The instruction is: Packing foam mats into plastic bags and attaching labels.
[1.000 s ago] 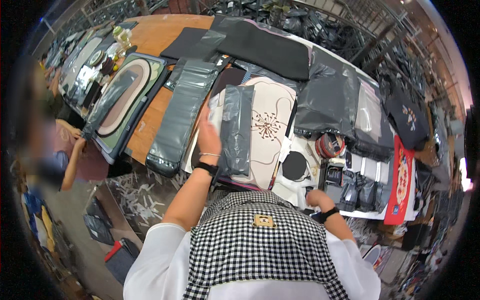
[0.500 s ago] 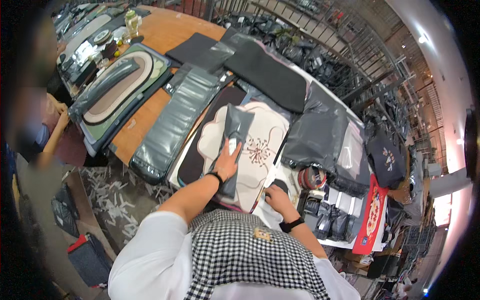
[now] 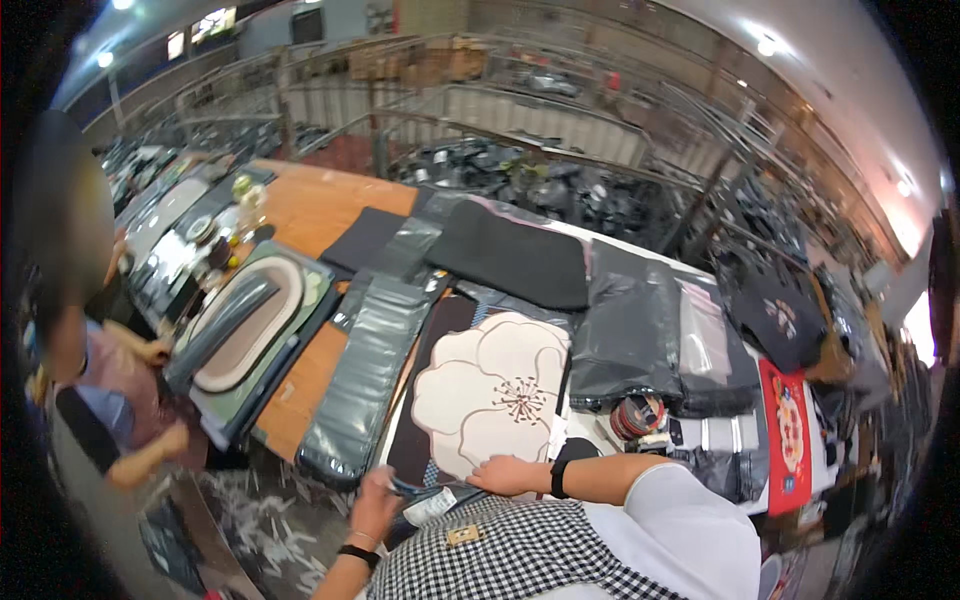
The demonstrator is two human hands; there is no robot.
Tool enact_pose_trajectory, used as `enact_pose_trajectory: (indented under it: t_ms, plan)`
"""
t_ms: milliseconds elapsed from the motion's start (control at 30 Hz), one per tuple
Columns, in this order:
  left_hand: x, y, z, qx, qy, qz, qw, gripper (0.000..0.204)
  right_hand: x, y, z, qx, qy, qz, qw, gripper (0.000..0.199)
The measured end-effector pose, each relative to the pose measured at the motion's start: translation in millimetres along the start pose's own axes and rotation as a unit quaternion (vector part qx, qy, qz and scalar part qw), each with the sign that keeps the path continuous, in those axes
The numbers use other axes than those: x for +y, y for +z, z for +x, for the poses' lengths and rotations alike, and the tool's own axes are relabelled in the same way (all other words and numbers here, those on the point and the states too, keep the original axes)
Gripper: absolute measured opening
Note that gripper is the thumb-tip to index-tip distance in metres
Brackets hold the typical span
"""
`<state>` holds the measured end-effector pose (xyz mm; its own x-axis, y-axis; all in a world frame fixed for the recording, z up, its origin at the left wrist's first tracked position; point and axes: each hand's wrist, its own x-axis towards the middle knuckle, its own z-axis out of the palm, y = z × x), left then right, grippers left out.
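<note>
A cream flower-shaped mat (image 3: 490,390) with brown outlines and a branching centre lies on a dark brown mat (image 3: 425,420) in front of me. At its near edge my right hand (image 3: 508,476) has its fingers curled over the border. My left hand (image 3: 372,508) is at the table's front edge, left of the mat, its fingers closed at the end of a grey plastic bag (image 3: 408,528). That bag, with a white label (image 3: 430,507), is against my checked apron; most of it is hidden. A dark oval piece (image 3: 578,450) lies right of my right hand.
Left of the mat is a stack of grey plastic packages (image 3: 365,370). Black mats (image 3: 520,255) lie behind, grey bags (image 3: 625,325) to the right, with tape rolls (image 3: 638,415) and a red panel (image 3: 787,435) beyond. A co-worker (image 3: 110,390) stands left by oval mats (image 3: 250,330).
The grey bag has gone from the mat's top to the near edge, with my left hand. My right hand has come onto the mat's near border. The view has tilted up and turned.
</note>
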<state>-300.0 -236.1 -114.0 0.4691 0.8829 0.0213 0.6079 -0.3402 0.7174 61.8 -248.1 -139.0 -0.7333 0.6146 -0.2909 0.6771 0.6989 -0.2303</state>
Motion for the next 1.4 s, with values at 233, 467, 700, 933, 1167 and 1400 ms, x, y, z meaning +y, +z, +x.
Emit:
enact_pose_trajectory:
  t_ms: [233,467,700,933,1167,1400]
  plan:
    - [-17,-35,-69,0.327,-0.112,0.026,0.938,0.049,133,-264,-82,0.367,0.317,-0.203,0.85,0.026]
    - [32,73,-116,0.073,-0.12,-0.067,0.988,0.036,140,-194,-109,0.476,0.175,-0.112,0.855,0.051]
    - [65,86,-247,0.049,-0.288,-0.052,0.955,0.031,-26,25,9,0.018,-0.018,0.113,0.993,0.05]
    - [102,161,-428,0.198,-0.497,0.013,0.845,0.028,-216,7,83,-0.192,-0.289,0.031,0.937,0.046]
    - [134,322,-595,0.417,-0.561,-0.161,0.696,0.031,-331,20,129,-0.216,-0.322,0.035,0.921,0.037]
    - [177,472,-799,0.3,-0.735,-0.183,0.58,0.04,-388,109,215,-0.212,-0.301,0.008,0.93,0.031]
